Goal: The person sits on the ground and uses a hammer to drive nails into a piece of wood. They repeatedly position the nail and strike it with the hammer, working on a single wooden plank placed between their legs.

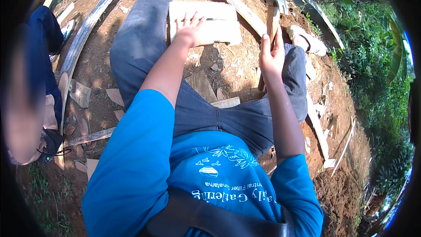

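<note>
My left hand (189,34) lies flat with fingers spread on a pale wooden board (226,30), which has a dark crack running across it. The board is between my legs, toward the far side. To the right, my right hand (272,59) closes around the handle of a wooden-handled tool with a metal head (272,16). That head is at the far end, above the hand, and looks like a hatchet or hammer; I cannot tell which. Below my palm the handle's lower end shows near my right thigh.
A second person (46,79) sits close on my left, partly blurred. Long wooden slats (90,28) lie on the dirt, with another plank (241,8) behind the board. Offcuts (199,83) lie between my legs. Dense green plants (372,66) grow on the right.
</note>
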`<action>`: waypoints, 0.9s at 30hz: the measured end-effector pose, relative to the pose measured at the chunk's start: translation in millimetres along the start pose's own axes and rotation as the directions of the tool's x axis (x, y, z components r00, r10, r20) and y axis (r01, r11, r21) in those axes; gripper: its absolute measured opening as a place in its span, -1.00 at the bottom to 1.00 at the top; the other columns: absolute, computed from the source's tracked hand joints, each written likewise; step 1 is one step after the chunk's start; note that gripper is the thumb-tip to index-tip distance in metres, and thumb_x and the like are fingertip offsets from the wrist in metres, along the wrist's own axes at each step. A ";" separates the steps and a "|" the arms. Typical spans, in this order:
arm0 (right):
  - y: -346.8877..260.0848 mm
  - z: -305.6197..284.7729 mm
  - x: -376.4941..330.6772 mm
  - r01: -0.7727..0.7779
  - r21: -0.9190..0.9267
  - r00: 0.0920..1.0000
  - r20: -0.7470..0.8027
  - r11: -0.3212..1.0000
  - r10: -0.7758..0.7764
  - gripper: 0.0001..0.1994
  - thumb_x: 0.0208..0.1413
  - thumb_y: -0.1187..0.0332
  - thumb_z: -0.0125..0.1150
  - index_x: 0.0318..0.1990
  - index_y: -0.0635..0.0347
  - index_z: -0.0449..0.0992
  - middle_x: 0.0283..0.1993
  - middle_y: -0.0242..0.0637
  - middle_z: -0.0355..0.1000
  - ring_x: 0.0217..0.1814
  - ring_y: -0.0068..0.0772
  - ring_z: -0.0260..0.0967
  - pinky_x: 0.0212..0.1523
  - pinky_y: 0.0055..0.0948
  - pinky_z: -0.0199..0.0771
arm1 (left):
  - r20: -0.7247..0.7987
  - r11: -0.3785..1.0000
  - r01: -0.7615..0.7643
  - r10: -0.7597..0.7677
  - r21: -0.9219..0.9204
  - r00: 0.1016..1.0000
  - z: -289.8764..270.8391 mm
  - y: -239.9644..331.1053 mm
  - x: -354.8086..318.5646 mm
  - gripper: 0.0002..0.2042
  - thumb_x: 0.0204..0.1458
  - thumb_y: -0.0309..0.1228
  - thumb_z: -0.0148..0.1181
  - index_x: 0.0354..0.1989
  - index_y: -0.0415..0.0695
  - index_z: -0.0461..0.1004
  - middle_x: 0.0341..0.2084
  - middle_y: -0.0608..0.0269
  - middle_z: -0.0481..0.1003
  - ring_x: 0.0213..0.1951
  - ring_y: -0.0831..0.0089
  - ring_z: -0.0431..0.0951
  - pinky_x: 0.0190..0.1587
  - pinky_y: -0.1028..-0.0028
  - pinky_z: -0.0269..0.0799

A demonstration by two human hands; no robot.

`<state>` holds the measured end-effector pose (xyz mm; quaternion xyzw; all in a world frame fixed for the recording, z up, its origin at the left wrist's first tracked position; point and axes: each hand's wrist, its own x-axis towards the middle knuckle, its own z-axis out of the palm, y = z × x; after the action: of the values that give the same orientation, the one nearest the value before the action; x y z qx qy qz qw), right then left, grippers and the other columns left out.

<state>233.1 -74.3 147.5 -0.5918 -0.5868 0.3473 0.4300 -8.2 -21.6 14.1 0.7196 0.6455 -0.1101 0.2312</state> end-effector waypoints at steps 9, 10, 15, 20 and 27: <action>63.7 -20.3 18.8 0.059 -0.611 0.985 0.164 0.789 0.053 -0.40 0.26 0.26 0.21 0.39 0.26 0.22 0.23 0.15 0.40 0.30 -0.08 0.39 0.29 -0.31 0.33 | 0.029 0.998 -0.046 0.045 0.048 0.999 -4.4 13.2 7.4 0.12 -0.08 0.49 0.06 0.56 0.24 -0.34 0.56 0.28 -0.46 0.53 -0.01 -0.51 0.44 -0.26 -0.53; 13.4 -5.9 21.2 0.014 -0.530 0.982 0.166 0.848 0.088 -0.45 0.30 0.20 0.12 0.34 0.33 0.27 0.25 0.18 0.36 0.37 0.04 0.30 0.34 -0.14 0.26 | 0.032 1.000 -0.016 0.016 0.001 0.999 -2.2 0.0 -1.2 0.12 -0.08 0.42 0.14 0.56 0.21 -0.32 0.56 0.22 -0.45 0.54 -0.01 -0.50 0.43 -0.27 -0.54; -6.8 15.5 12.1 0.286 -0.254 0.950 -0.049 0.924 -0.308 -0.45 0.35 0.36 0.06 0.44 0.26 0.12 0.25 -0.03 0.39 0.28 -0.28 0.35 0.26 -0.36 0.31 | 0.025 1.000 0.016 -0.016 -0.007 1.000 -12.1 3.1 -9.9 0.13 -0.08 0.42 0.12 0.56 0.20 -0.33 0.56 0.23 -0.44 0.53 -0.03 -0.50 0.44 -0.26 -0.54; 56.0 -9.0 26.9 -0.014 -0.598 0.972 0.181 0.801 0.153 -0.47 0.29 0.21 0.15 0.33 0.26 0.29 0.18 0.19 0.42 0.29 0.01 0.37 0.30 -0.21 0.30 | 0.036 0.996 -0.085 0.085 0.007 0.996 -8.5 14.1 3.9 0.11 -0.06 0.41 0.13 0.56 0.18 -0.30 0.56 0.17 -0.42 0.53 -0.04 -0.49 0.43 -0.26 -0.53; 5.3 16.3 -0.9 0.122 -0.365 0.992 0.034 0.923 -0.118 -0.46 0.31 0.31 0.10 0.38 0.32 0.21 0.05 0.13 0.48 0.10 -0.08 0.47 0.17 -0.27 0.38 | -0.050 0.999 -0.025 0.023 -0.035 0.998 -0.6 -0.1 0.7 0.17 -0.13 0.45 0.15 0.56 0.15 -0.28 0.56 0.16 -0.40 0.53 -0.06 -0.49 0.42 -0.30 -0.53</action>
<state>220.2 -73.2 136.3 -0.6226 -0.6789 0.2078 0.3292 -8.3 -20.8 14.3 0.7256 0.6442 -0.0778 0.2292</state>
